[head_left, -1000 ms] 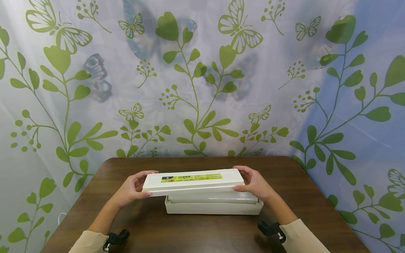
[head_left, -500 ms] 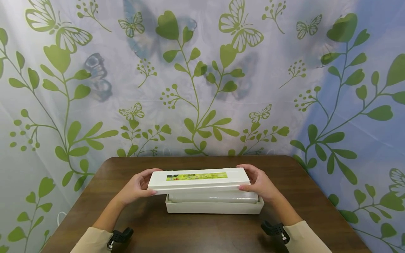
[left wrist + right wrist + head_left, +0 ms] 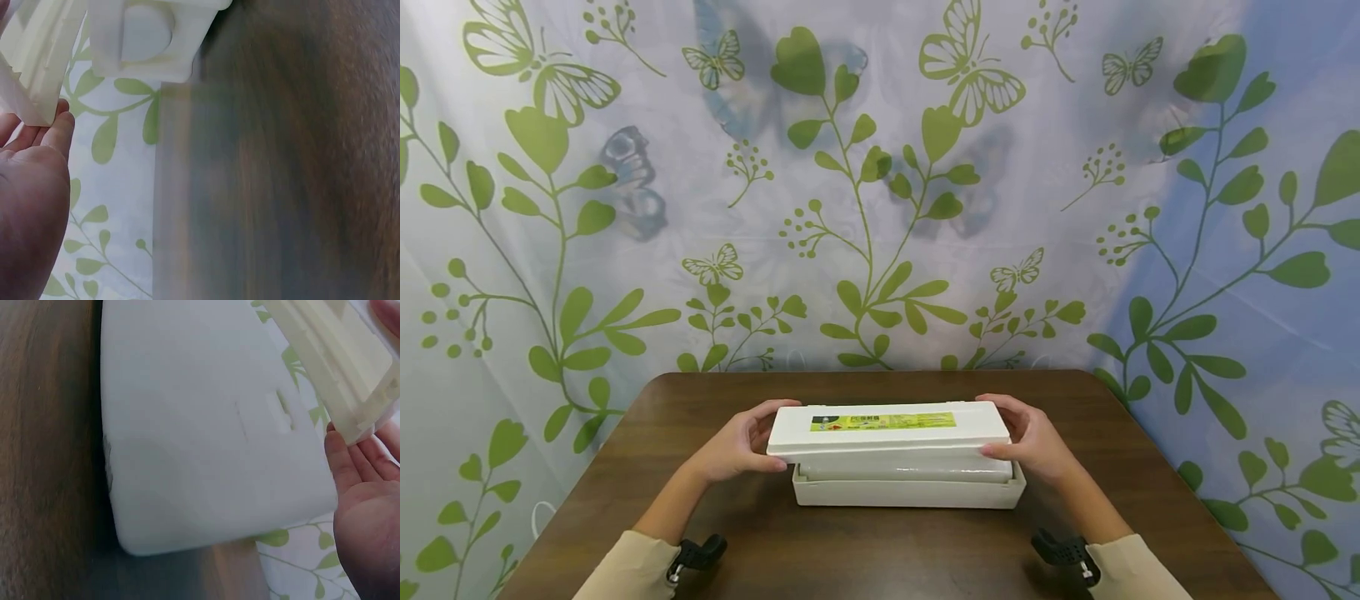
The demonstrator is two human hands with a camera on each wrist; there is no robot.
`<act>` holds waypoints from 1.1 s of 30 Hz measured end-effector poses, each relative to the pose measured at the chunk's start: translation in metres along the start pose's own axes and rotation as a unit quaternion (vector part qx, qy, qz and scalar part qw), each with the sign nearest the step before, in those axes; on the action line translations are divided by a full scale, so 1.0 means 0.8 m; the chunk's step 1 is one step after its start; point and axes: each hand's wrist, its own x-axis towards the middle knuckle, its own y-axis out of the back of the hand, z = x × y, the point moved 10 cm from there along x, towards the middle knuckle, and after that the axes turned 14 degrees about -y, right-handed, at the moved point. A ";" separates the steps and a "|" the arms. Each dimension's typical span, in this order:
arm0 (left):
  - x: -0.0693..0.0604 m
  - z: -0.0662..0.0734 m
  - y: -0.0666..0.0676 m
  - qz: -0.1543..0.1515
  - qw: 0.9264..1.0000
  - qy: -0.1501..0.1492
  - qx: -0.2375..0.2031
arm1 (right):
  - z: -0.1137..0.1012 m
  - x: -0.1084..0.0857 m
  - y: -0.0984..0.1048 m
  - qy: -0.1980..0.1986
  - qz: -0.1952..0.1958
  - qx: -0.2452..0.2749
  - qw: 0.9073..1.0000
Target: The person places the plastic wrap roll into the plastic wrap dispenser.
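Note:
A white lid (image 3: 981,425) with a yellow-green printed label is held a little above a white oblong box (image 3: 910,495) in the head view. Inside the box lies a roll of cling film (image 3: 917,472), partly hidden by the lid. My left hand (image 3: 733,446) grips the lid's left end, thumb at the front edge and fingers behind. At the other end, my right hand (image 3: 1037,442) grips it the same way. The left wrist view shows the lid's hollow underside (image 3: 49,56) above the left fingers. In the right wrist view, the box's long side (image 3: 200,437) stands beside the raised lid.
The box stands on a brown wooden table (image 3: 880,554) with rounded far corners. Behind the table hangs a pale curtain (image 3: 880,208) printed with green leaves and butterflies. Dark straps (image 3: 700,552) sit at both wrists, by beige sleeves.
Both hands have carried the lid to the right, so that it lies more nearly over the box. The box and the roll have stayed in place.

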 end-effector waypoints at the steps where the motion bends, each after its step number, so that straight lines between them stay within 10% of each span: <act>1: 0.001 0.000 -0.001 0.000 1.000 0.003 0.002 | 0.000 -0.002 0.001 0.001 0.000 0.000 1.000; 33: 0.014 -0.031 -0.035 0.007 0.997 0.046 0.059 | 0.037 -0.029 0.030 -0.010 -0.004 -0.022 1.000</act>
